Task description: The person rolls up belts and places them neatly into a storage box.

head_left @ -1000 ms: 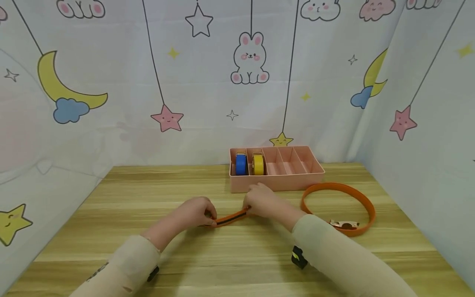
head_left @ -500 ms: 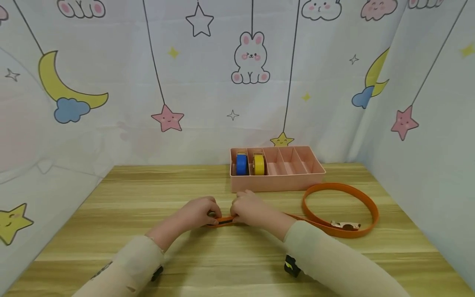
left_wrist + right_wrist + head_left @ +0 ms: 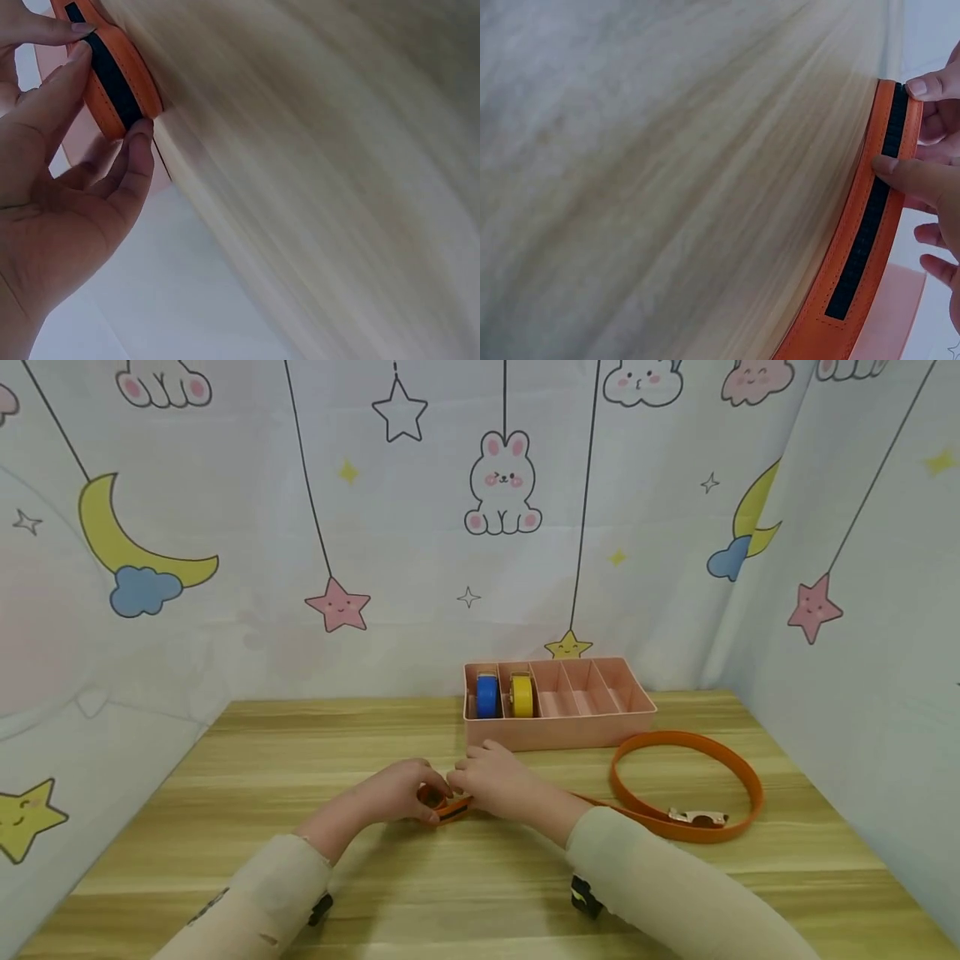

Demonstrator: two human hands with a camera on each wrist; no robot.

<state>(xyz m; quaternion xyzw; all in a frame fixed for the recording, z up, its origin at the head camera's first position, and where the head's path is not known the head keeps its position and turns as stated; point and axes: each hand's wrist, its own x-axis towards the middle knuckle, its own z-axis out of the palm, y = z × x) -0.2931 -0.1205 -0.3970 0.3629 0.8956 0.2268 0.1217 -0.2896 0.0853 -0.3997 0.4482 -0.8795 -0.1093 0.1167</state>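
Note:
An orange belt (image 3: 660,827) with stitched edges lies on the table, its far part in a wide loop at the right. A gold-coloured buckle (image 3: 697,817) rests at the front of that loop. My left hand (image 3: 405,789) pinches the belt's other end, which is curled into a small coil. Just to the right, my right hand (image 3: 498,779) holds the same strap between thumb and fingers. A black strip (image 3: 862,240) runs along the strap's inner face in the right wrist view. In the left wrist view, the fingers of both hands meet on the curved strap.
Behind the hands stands a pink divided box (image 3: 558,735). A rolled blue belt (image 3: 487,696) and a rolled yellow belt (image 3: 522,696) sit upright in its two left compartments. A patterned white curtain (image 3: 420,543) hangs behind the table.
My right hand has moved left along the strap, close to my left hand. The strap between them has shortened, and a small coil now shows at the left fingers.

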